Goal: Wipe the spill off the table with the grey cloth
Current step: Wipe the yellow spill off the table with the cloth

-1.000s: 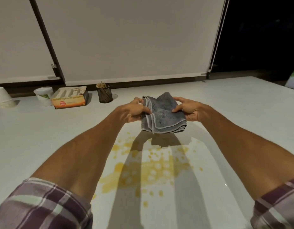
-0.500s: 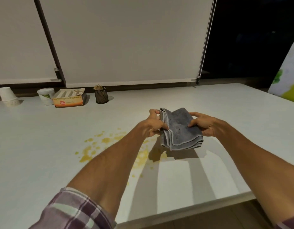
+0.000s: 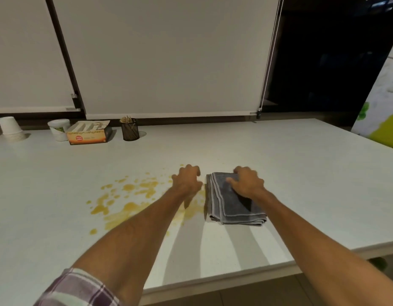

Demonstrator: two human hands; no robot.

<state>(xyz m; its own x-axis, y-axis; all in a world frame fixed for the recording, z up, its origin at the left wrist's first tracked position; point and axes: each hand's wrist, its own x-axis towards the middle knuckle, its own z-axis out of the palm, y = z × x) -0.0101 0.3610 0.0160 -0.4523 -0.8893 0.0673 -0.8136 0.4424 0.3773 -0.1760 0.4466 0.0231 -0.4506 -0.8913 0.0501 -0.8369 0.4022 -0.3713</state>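
Observation:
The folded grey cloth [image 3: 233, 206] lies flat on the white table [image 3: 301, 173], just right of the spill. My right hand [image 3: 246, 182] rests on its far end, fingers curled over the top edge, pressing it down. My left hand [image 3: 187, 180] sits on the table just left of the cloth, fingers bent and holding nothing, a small gap from the cloth's edge. The yellow-orange spill [image 3: 129, 202] spreads in blotches and drops to the left, partly hidden under my left forearm.
At the far left edge stand stacked paper cups [image 3: 10, 129], a white tub [image 3: 58, 129], an orange box [image 3: 88, 134] and a dark mesh holder of sticks [image 3: 129, 130]. The table's near edge [image 3: 235, 277] runs below my arms. Window blinds hang behind.
The cloth was held in the air by both hands; now it lies on the table right of the spill. My left hand has let go; my right hand stays on it.

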